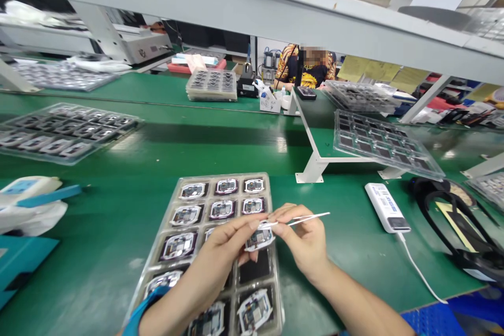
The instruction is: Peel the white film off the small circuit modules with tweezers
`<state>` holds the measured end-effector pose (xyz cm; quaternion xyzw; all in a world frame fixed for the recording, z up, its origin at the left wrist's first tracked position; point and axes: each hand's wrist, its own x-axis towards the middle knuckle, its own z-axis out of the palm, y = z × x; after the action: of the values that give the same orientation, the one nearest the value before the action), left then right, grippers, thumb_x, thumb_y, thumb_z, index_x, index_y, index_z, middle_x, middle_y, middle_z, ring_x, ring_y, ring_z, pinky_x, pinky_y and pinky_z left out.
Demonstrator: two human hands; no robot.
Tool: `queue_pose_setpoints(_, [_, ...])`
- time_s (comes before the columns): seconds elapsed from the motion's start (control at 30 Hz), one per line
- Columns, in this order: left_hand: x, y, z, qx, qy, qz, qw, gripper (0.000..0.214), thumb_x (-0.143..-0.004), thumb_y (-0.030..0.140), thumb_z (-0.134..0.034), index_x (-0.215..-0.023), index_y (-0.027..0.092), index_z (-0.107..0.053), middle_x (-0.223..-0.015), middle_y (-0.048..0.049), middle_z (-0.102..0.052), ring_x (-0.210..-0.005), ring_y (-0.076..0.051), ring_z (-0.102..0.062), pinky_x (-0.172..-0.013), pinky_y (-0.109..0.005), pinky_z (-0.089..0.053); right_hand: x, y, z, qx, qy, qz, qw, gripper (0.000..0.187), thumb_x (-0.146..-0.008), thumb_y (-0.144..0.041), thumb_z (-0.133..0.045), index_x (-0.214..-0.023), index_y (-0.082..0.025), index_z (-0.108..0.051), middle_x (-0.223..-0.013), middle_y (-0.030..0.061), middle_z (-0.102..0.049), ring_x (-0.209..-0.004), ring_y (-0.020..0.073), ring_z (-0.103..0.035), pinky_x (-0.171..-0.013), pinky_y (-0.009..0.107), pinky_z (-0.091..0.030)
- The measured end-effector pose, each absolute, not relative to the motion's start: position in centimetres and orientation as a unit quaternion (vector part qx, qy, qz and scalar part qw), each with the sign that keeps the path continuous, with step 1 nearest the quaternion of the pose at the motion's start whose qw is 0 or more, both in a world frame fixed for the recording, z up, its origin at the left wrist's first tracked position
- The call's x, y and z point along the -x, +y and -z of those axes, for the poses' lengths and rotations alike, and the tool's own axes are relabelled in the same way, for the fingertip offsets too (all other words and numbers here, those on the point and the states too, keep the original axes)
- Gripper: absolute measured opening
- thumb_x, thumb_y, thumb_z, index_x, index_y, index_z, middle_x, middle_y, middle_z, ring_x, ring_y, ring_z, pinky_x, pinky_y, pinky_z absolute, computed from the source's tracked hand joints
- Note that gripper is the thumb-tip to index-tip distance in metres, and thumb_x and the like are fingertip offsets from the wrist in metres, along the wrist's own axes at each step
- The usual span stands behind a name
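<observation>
My left hand [226,244] pinches a small electronic assembly [260,239] with a white frame and a circuit board, raised over a clear plastic tray. A pair of thin white tweezers [305,218] is gripped in my right hand [309,244], whose fingertips meet the upper edge of the same assembly. What the tweezer tips touch is hidden by the fingers. Below, the tray [277,294] carries several similar assemblies [255,311] in rows of pockets. One pocket [254,270] just under my hands shows only a dark base. A blue band [145,307] circles my left wrist.
A white power-bank-like device [388,207] with a cable lies right, beside a black headband-shaped object [452,231]. A low stand [315,163] bears another tray [386,142]. More trays [66,134] lie left. A shelf beam [252,10] crosses overhead. A person [307,71] sits opposite.
</observation>
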<state>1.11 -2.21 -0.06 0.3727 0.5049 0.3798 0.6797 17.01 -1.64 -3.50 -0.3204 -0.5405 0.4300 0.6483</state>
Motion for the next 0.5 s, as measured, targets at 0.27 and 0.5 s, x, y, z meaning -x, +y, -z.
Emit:
queue_pose_setpoints(0.27, [-0.6,-2.3,0.1,-0.372,0.534,-0.363,0.667,0.031,-0.069,0.047,-0.079,-0.087,0.022,-0.082,-0.072,-0.0007,-0.069,-0.063,-0.014,-0.050,-0.053,-0.021,-0.041,-17.8,-1.7,2.2,0.271,-0.695,-0.254,0.616,0.010,-0.084,-0.020,-0.074,-0.087,-0.029,-0.072,-0.082,0.0026,-0.082,-0.076,0.0255,-0.078,-0.078,0.046,-0.053])
queue_pose_setpoints(0.5, [-0.7,-2.3,-0.3,-0.373,0.541,-0.358,0.663,0.031,-0.066,0.050,-0.080,-0.083,0.024,-0.083,-0.089,-0.0046,-0.076,-0.073,-0.018,-0.054,-0.054,-0.021,-0.045,-17.6,-1.5,3.0,0.283,-0.642,-0.318,0.637,0.006,-0.084,-0.024,-0.076,-0.082,-0.027,-0.071,-0.079,0.0030,-0.082,-0.072,0.0246,-0.077,-0.078,0.046,-0.056])
